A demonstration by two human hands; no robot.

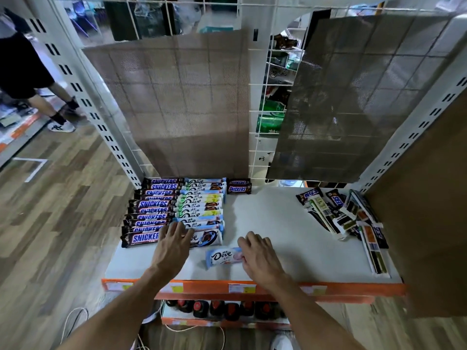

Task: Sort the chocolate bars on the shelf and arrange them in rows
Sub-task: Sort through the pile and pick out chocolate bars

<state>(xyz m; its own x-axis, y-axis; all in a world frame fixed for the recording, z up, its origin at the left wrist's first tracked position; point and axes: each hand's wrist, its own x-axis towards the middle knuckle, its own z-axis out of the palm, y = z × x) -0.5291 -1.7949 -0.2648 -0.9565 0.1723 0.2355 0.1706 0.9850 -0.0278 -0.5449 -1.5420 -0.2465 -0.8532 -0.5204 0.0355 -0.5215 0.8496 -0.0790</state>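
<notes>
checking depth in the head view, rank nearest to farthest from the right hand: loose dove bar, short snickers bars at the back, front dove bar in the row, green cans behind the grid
1. loose Dove bar: gripped by the right hand, front of the shelf.
2. front Dove bar: just behind, to the left.
3. short Snickers bars: shelf back.
4. green cans: behind the shelf.

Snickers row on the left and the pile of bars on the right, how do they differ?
The Snickers row lies parallel and overlapping, face up; the pile is crossed at mixed angles. The row is one brand; the pile mixes wrappers, some showing backs. Both sit on the white shelf.
</notes>
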